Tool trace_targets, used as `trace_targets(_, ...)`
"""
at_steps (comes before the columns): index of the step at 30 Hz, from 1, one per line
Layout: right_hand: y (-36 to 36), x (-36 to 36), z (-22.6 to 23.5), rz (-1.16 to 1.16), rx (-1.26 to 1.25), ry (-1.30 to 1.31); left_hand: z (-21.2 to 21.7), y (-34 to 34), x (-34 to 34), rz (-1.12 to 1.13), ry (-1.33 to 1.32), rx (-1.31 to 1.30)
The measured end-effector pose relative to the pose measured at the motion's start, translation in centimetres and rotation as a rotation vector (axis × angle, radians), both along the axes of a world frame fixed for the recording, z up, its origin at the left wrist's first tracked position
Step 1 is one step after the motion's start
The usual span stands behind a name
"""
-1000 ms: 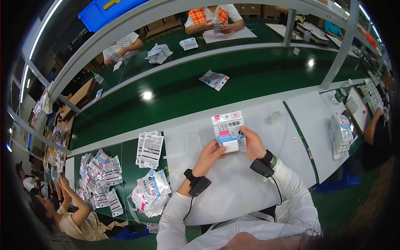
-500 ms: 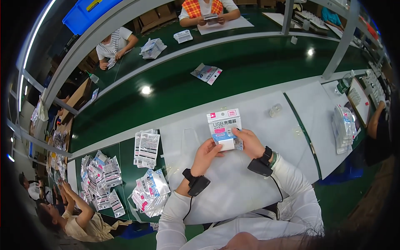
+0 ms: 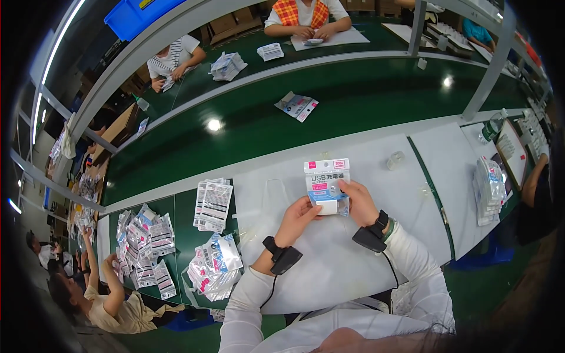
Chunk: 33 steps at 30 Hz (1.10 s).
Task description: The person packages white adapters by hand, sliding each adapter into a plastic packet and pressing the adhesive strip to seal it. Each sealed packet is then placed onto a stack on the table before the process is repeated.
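Upright in front of me is a printed charger pouch (image 3: 322,178), white, pink and blue with a hang hole at its top. A white block (image 3: 328,207) shows at the lower, clear part of the pouch. My left hand (image 3: 299,219) pinches the lower left corner between thumb and fingers. On the right edge, my right hand (image 3: 360,203) grips with its thumb across the front. Both wrists wear black strapped devices with cables. Beneath the pouch lies a white work sheet (image 3: 335,259).
Left of the sheet are a heap of pouches (image 3: 144,244), a pouch pile (image 3: 218,265) and a back-side-up stack (image 3: 213,205). A small clear cup (image 3: 395,160) stands right of centre; more pouches (image 3: 489,188) lie far right. One pouch (image 3: 297,106) rests on the green belt (image 3: 247,123).
The whole view has shifted slightly, while both hands keep their hold on the pouch. Across the belt, a person has lowered an item to the table. The co-worker at left has moved their arms.
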State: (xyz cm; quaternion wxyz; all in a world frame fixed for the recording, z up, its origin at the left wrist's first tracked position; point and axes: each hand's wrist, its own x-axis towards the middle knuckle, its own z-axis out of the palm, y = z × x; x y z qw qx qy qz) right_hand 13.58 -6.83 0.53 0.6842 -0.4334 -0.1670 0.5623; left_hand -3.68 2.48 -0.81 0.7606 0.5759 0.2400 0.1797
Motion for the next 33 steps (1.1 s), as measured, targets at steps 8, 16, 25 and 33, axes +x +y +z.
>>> trace_targets(8, 0.0, 0.2, -0.4, -0.029, -0.003, -0.153, 0.0, 0.1, -0.1, -0.031, 0.03, 0.002)
trace_targets(16, -0.4, -2.8, 1.4, -0.218, 0.285, -1.192, 3.5, -3.4, 1.6, 0.312, -0.381, 0.316)
trace_targets(25, -0.2, -0.7, 2.3, -0.099, 0.37, -1.261, -0.1, 0.3, -0.5, 0.325, -0.333, -0.234)
trace_targets(33, -0.9, 0.3, 2.2, 0.116, 0.008, -0.663, 1.5, -0.8, -0.3, 0.336, -0.199, -0.119)
